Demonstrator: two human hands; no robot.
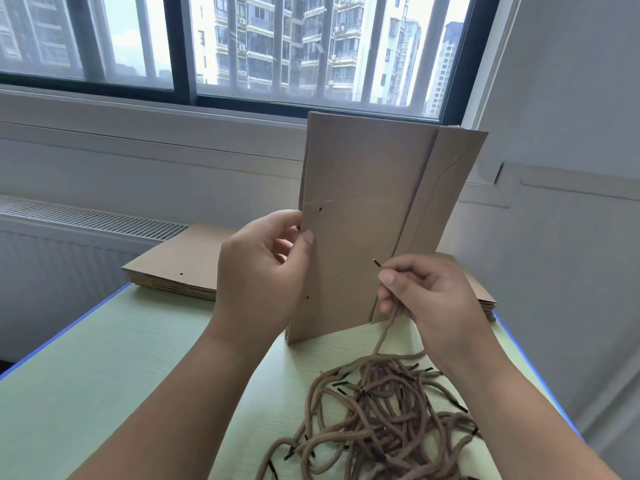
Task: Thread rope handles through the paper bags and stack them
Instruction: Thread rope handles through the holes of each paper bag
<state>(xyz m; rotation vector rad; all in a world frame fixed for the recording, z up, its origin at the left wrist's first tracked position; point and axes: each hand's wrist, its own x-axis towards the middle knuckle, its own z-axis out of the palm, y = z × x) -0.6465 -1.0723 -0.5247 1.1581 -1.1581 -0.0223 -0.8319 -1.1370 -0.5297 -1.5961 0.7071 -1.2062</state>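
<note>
A flat brown paper bag (363, 209) stands upright on its edge on the pale green table (104, 375). My left hand (263, 275) grips the bag's left edge, thumb on the front between two small punched holes. My right hand (422, 296) pinches a brown rope handle (382, 336) near its dark tip, which points up against the bag's front right. The rope trails down to a tangled pile of ropes (381, 410) on the table.
A stack of flat paper bags (180, 265) lies behind on the table, continuing to the right behind the held bag. The table has blue edges. A radiator grille and a window sill run along the wall behind.
</note>
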